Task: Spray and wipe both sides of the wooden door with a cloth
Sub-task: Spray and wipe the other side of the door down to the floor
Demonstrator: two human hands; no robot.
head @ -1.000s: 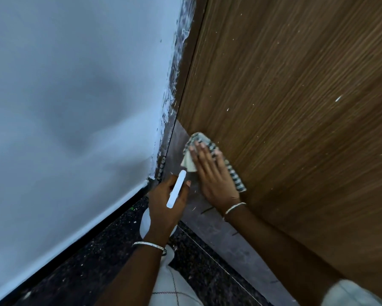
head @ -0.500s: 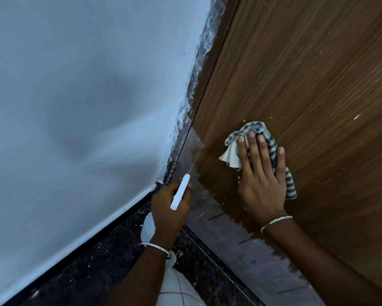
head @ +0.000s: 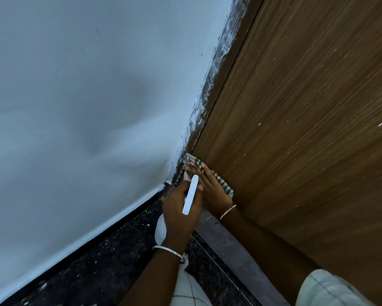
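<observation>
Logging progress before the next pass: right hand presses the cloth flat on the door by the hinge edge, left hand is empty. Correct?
Not quite. The left hand is not empty: it grips the spray bottle. The rest holds: the right hand presses the cloth flat on the door by the hinge edge. The head view shows it.

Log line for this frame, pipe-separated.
step: wiping | right hand: pressed flat on cloth | spot: low on door, at edge by wall | left hand: holds spray bottle
</observation>
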